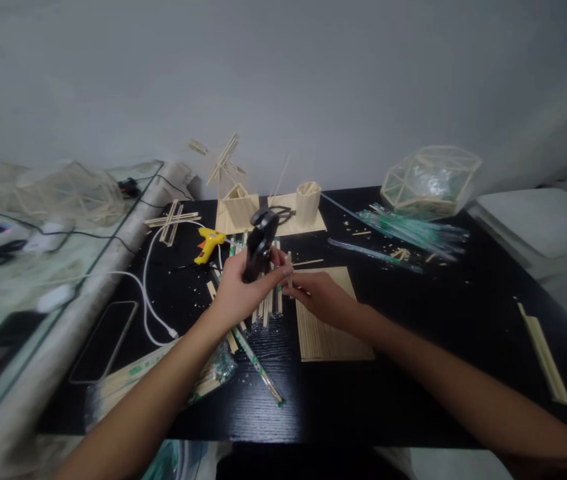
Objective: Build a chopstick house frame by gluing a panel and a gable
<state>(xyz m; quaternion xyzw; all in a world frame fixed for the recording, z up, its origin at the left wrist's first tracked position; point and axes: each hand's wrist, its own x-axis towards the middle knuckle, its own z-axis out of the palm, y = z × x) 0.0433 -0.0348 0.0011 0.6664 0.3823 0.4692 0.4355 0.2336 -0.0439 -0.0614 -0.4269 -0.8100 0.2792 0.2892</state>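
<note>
Over the middle of the table, my left hand [243,283] is closed around a black hand tool [260,243], whose exact kind is blurred. Its fingertips meet those of my right hand [316,293] at a short pale wooden stick [289,267], which my right hand pinches upright. Under my right wrist lies a flat square panel of wooden sticks [331,337]. Loose chopsticks [266,308] and green-printed wrappers lie beneath my left hand. A yellow hot glue gun [208,245] rests just left of it.
Behind my hands stand a small stick-built windmill [238,207] and a round stick cup [308,202] on wooden bases. Green plastic wrappers [403,227] and a polyhedral stick frame [431,180] are at the back right. A phone [105,341] and a white cable [146,293] lie left.
</note>
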